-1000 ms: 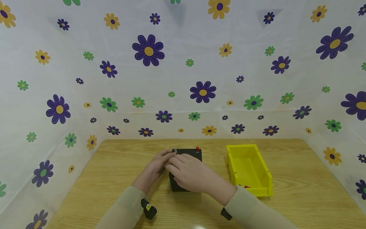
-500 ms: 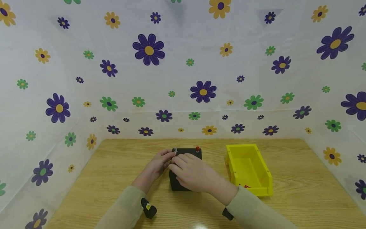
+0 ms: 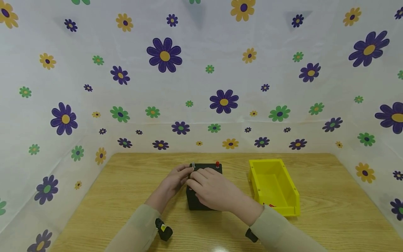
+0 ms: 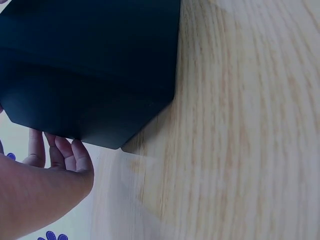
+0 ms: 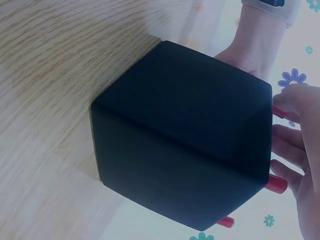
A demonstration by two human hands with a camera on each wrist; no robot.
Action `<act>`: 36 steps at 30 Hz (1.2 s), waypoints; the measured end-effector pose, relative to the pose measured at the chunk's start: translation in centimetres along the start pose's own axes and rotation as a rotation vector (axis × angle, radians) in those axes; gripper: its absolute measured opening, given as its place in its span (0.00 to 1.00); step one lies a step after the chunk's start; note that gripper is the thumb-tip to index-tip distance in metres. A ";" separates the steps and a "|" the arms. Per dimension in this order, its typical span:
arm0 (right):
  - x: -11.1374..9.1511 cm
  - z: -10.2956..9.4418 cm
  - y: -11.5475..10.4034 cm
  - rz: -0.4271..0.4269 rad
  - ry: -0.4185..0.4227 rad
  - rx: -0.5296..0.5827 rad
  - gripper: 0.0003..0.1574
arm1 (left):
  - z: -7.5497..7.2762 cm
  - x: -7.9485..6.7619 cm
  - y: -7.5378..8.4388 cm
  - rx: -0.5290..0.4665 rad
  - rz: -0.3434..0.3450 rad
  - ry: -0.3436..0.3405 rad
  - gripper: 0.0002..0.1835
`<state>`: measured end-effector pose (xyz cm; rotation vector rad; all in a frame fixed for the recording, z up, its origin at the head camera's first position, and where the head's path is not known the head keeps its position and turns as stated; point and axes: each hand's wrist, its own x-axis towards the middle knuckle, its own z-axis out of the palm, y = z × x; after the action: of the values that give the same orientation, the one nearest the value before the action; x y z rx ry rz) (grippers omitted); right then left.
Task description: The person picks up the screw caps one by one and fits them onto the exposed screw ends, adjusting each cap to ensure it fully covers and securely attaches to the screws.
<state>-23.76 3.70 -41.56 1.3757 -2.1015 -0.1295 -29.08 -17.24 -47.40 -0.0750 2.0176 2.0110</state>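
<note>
A black box [image 3: 201, 203] stands on the wooden table, with a red-capped metal post [image 3: 217, 164] at its back right corner and a bare grey metal post [image 3: 193, 165] at the back left. My right hand [image 3: 214, 189] reaches over its top, and in the right wrist view thumb and finger pinch a small red cap [image 5: 279, 111] at the top edge. Two more red caps, one the nearer [image 5: 277, 184], stick out there. My left hand [image 3: 172, 180] is at the box's left side, fingertips close to the grey post; the right hand partly hides its grip.
To the right stands a yellow bin [image 3: 291, 185], with small red pieces [image 3: 272, 205] at its near end. A white flowered sheet [image 3: 195, 80] surrounds the wooden table [image 3: 138, 164] at the back and sides.
My right hand has shifted slightly to the right over the box. My left hand, the box and the bin stay put.
</note>
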 end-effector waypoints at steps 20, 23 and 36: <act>0.0 -0.2 0.1 -0.003 -0.009 0.016 0.18 | 0.1 -0.1 0.1 -0.006 -0.016 0.015 0.15; 0.0 -0.1 0.1 -0.004 -0.001 0.023 0.18 | 0.1 -0.2 0.1 -0.004 -0.011 0.009 0.15; 0.0 -0.5 0.5 0.014 0.008 0.035 0.25 | 0.0 -0.4 0.4 0.036 -0.002 -0.003 0.20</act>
<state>-23.84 4.07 -40.98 1.3793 -2.1159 -0.0823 -28.78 -17.30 -46.96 -0.0668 2.0504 1.9715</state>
